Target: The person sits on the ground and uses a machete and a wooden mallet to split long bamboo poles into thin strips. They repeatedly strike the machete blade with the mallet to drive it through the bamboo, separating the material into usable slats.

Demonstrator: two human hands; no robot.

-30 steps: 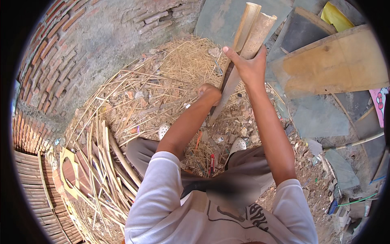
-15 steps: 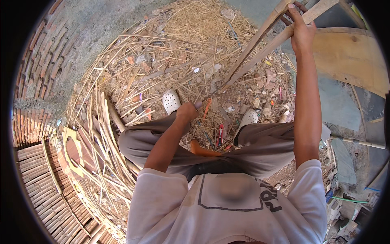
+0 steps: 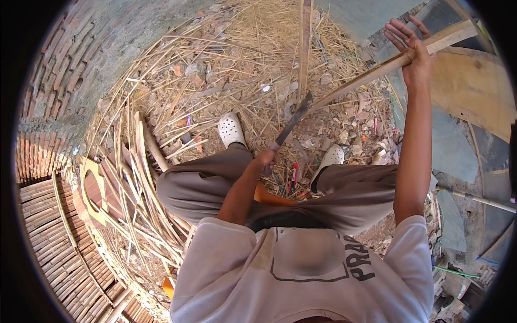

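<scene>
My left hand (image 3: 266, 159) is closed around the handle of a machete (image 3: 292, 126), whose dark blade slants up and right over the littered ground. At upper right my right hand (image 3: 414, 54) has its fingers spread, and a long split bamboo piece (image 3: 366, 78) lies across its palm. The piece's lower end is close to the blade tip. A second split bamboo piece (image 3: 305, 48) stands apart from it, running up past the top edge, with no hand on it. Its lower end is also beside the blade tip.
Bamboo strips (image 3: 142, 167) lie heaped beside my left knee. Straw and shavings (image 3: 258, 27) cover the ground ahead. A red tool (image 3: 294, 175) lies between my white clogs (image 3: 230, 130). A brick wall (image 3: 64, 70) rises at left; a plywood sheet (image 3: 474, 86) is at right.
The two bamboo pieces have swung apart, one now upright and out of my right hand. That hand's fingers have spread. My left hand has moved right and the machete blade shows clearly.
</scene>
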